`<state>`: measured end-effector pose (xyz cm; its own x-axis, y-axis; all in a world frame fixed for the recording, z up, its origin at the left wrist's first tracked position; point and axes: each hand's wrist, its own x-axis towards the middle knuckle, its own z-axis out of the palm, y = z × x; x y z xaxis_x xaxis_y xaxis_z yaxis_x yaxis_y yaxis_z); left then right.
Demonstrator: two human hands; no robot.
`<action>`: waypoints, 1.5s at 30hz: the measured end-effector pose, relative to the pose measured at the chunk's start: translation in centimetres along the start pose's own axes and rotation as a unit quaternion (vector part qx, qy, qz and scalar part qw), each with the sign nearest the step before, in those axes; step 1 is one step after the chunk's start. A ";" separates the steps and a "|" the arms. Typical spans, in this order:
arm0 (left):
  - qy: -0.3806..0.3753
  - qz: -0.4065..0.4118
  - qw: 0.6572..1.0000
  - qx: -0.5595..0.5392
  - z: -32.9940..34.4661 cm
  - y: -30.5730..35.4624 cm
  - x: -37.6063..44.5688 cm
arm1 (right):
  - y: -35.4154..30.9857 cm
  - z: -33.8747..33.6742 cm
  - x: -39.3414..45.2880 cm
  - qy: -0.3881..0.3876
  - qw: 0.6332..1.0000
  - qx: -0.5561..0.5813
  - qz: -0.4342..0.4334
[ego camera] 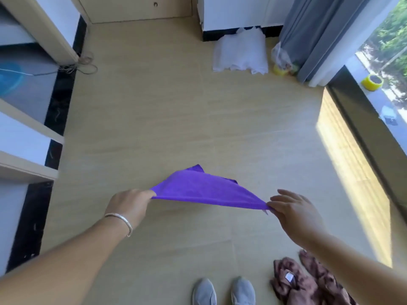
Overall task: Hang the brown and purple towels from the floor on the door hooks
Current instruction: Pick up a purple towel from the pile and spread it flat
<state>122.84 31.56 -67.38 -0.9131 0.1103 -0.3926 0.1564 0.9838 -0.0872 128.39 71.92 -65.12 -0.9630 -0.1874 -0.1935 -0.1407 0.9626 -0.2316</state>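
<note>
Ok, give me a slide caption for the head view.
Both hands, left hand and right hand, stretch the purple towel; the brown towel lies on the floor.

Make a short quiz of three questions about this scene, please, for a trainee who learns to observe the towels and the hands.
1. True or false: the purple towel lies flat on the floor.
2. Where is the brown towel? A) on a door hook B) crumpled on the floor beside the grey shoes C) in the left hand
3. Fill in: the right hand pinches one ____ of the purple towel.

Key: 1 false, both hands hold it stretched in the air. 2 B. 3 corner.
</note>
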 end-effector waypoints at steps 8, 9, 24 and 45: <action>-0.114 -0.028 0.991 -0.062 8.6 -0.3 -6.6 | -0.2 8.7 -4.1 -0.112 0.987 -0.102 -0.053; -0.112 -0.036 0.991 -0.067 9.0 -0.2 -6.6 | -0.1 9.2 -3.7 -0.125 0.983 -0.120 -0.054; 0.051 -0.088 0.985 -0.136 -7.8 -2.0 6.5 | 1.2 -5.6 16.2 -0.070 0.975 -0.209 0.037; 0.124 -0.041 0.978 -0.165 -9.7 -1.6 1.5 | 3.5 -7.8 12.9 -0.032 0.996 -0.074 -0.038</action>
<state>117.53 31.56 -58.95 -0.9871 0.0206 -0.1587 -0.0130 0.9781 0.2077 113.63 74.42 -60.99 -0.9320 -0.2692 -0.2426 -0.2504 0.9623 -0.1057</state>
